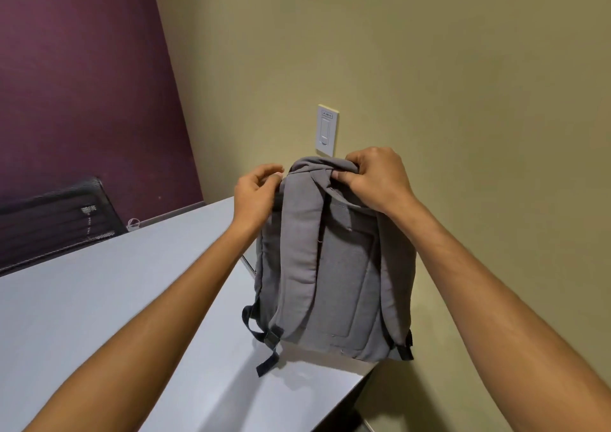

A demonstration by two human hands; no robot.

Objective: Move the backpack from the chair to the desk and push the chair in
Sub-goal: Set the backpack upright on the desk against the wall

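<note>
We see the grey backpack [334, 266] standing upright on the surface [99, 299] near its right edge; our right hand [373, 177] grips its top, our left hand [256, 188] pinches the strap

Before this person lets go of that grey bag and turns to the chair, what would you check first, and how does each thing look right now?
1. Grey fabric backpack standing upright on the pale grey desk: ok.
2. Backpack base fully on the desk: not ok, it sits close to the right-hand corner and edge.
3. Right hand has a grip on the backpack's top: ok.
4. Left hand gripping the backpack: cannot tell, its fingers sit at the top left edge.
5. Dark loose strap clear of the desk edge: ok.
6. The chair to push in: cannot tell; only a black mesh chair back shows beyond the desk.
</note>
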